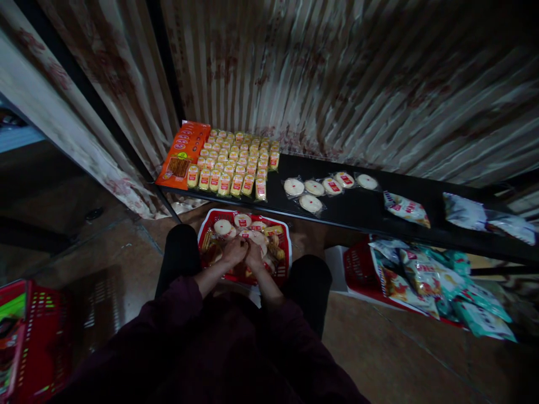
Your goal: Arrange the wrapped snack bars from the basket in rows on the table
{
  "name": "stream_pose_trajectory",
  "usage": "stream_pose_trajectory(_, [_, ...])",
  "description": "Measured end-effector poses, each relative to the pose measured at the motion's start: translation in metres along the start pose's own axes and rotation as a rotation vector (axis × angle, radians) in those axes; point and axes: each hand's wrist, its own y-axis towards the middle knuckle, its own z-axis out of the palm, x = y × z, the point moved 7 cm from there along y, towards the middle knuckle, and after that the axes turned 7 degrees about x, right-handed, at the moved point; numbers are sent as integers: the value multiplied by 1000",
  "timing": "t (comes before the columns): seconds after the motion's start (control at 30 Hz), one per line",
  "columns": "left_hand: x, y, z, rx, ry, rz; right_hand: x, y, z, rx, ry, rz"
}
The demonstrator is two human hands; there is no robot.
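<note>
My left hand [234, 251] and my right hand [253, 256] are close together over a red and white basket [288, 247] between my knees. Both sets of fingers look curled inward; whatever they grip is hidden. Around them in the basket lie round white crackers in clear wrappers [222, 226] and yellowish wrapped snacks [274, 230]. On the black shelf just beyond, several wrapped round crackers [311, 203] lie flat. Left of these, small yellow packaged cakes [224, 183] stand in tight rows beside an orange snack bag [182, 160].
Farther right on the shelf [357, 210] lie a white and red packet [406, 209] and pale packets [464, 211]. Below it, another red basket [360, 266] overflows with bags [425, 272]. A red basket [46, 331] stands at lower left. A striped curtain [269, 73] hangs behind.
</note>
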Motion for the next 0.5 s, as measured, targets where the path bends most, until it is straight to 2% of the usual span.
stream_pose_trajectory(0.1, [21, 0, -10, -27, 47, -36, 2, -6, 19, 40, -1, 14])
stream_pose_trajectory(0.27, [54, -2, -35, -243, 224, -28, -6, -17, 30, 28, -31, 48])
stream_pose_trajectory(0.4, [71, 2, -34, -251, 280, -53, -16, -28, 31, 43, -33, 29])
stream_pose_trajectory(0.5, [72, 3, -35, -277, 297, -91, -21, -37, 27, 31, -25, 37])
